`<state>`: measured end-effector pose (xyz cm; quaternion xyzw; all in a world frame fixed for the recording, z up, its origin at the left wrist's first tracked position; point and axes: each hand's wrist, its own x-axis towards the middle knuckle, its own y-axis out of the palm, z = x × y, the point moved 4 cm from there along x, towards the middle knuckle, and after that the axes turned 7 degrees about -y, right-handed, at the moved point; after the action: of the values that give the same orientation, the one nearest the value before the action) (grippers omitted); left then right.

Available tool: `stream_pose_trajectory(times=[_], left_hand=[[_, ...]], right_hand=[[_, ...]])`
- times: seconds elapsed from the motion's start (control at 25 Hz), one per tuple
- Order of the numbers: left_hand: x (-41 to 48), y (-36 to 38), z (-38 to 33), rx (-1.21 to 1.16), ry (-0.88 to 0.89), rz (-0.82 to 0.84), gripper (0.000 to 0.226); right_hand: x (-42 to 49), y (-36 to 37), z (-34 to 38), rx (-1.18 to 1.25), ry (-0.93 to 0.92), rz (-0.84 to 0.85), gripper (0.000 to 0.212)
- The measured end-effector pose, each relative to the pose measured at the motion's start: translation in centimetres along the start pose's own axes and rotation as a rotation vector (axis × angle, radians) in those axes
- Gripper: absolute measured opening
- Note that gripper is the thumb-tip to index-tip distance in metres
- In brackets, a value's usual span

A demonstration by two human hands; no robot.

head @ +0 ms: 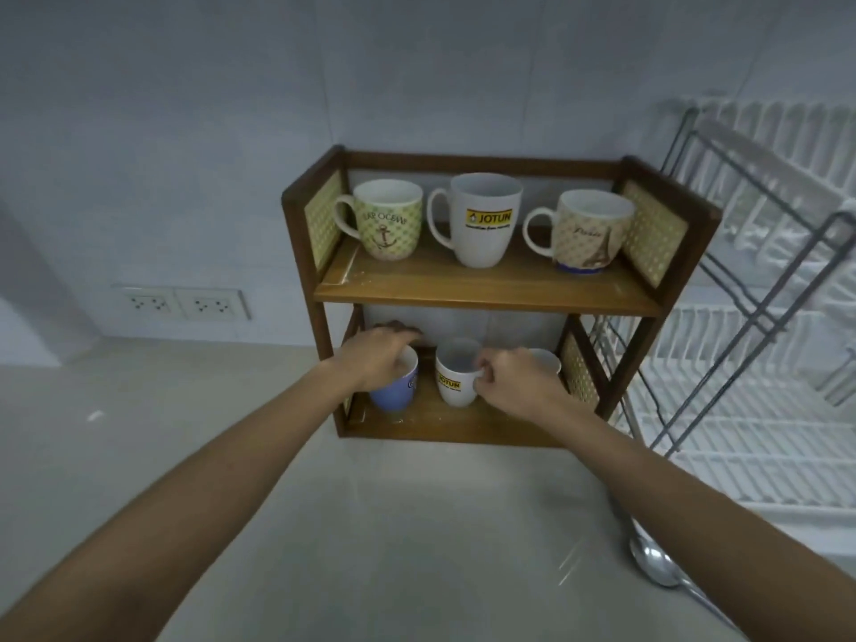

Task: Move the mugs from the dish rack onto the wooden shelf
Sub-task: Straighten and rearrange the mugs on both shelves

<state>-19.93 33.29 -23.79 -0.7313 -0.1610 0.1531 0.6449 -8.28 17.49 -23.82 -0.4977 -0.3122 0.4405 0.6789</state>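
Observation:
The wooden shelf (486,289) stands against the wall with two levels. On its top level stand a green anchor mug (387,220), a tall white Jotun mug (484,220) and a Paris mug (588,231). On the bottom level, my left hand (377,356) grips the rim of a blue mug (393,391). My right hand (514,382) pinches the handle of a small white Jotun mug (454,377). Behind my right hand a third white mug (546,361) is mostly hidden. The white dish rack (764,317) on the right holds no mugs that I can see.
A metal spoon (653,563) lies on the counter beside the rack's front corner. Two wall sockets (185,303) sit to the left of the shelf. The grey countertop (370,525) stretches in front.

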Motion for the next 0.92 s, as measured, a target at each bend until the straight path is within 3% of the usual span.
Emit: stream_pose_trajectory(times=[0.08, 0.16, 0.32, 0.52, 0.72, 0.84, 0.92], left_hand=[[1.3, 1.9, 2.0, 0.062, -0.193, 0.228, 0.08], [2.2, 3.2, 2.7, 0.024, -0.257, 0.327, 0.092], [3.8, 4.7, 2.3, 0.076, -0.216, 0.282, 0.071], [4.1, 4.3, 3.1, 0.059, -0.157, 0.273, 0.075], [3.8, 3.8, 3.6, -0.005, -0.055, 0.34, 0.081], [4.2, 3.7, 3.8, -0.064, -0.112, 0.359, 0.077], [4.6, 3.6, 3.8, 0.021, -0.153, 0.334, 0.074]], right_hand=[[2.4, 1.3, -1.0, 0.008, 0.1, 0.19, 0.062], [4.6, 2.0, -1.3, 0.0, 0.153, 0.25, 0.08], [7.7, 4.0, -1.5, -0.01, 0.229, 0.291, 0.101], [9.3, 5.1, -2.1, -0.085, 0.177, 0.263, 0.095], [9.7, 3.0, -2.8, -0.139, -0.049, 0.476, 0.091], [9.6, 3.1, -3.4, -0.176, -0.084, 0.468, 0.097], [9.6, 3.3, -3.7, -0.176, -0.086, 0.471, 0.099]])
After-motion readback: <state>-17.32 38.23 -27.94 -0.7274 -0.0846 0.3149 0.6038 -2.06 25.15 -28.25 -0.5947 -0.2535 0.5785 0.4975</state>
